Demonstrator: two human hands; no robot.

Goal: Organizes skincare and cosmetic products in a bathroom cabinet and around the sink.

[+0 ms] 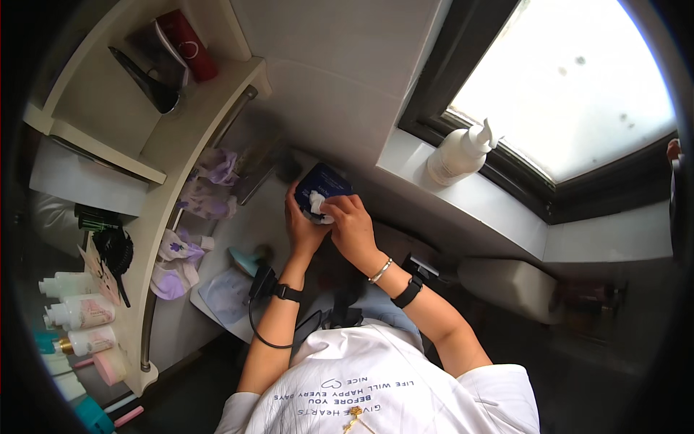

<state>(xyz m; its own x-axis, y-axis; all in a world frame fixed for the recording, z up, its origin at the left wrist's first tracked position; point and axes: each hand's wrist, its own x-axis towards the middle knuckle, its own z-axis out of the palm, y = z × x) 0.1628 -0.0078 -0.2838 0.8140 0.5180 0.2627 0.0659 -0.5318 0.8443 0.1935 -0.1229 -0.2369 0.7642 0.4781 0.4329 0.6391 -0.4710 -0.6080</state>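
Observation:
Before me, near the middle of the view, my left hand (304,225) grips a dark blue container (328,182) that bears light writing. The fingers of my right hand (349,219) pinch a white, crumpled piece (316,202), which looks like tissue or a cloth, against the near end of the container. Both hands are close together. Whether the white piece comes out of the container or only lies against it, I cannot tell. A watch-like black band is on each wrist, and a bracelet is on the right one.
A white pump bottle (458,154) stands on the windowsill (477,200) at the right. Purple-patterned cloths (176,263) hang from a rail along the cream shelf (190,125) at the left. Several bottles, a black hairbrush (113,252) and a red box (187,46) occupy the shelf unit.

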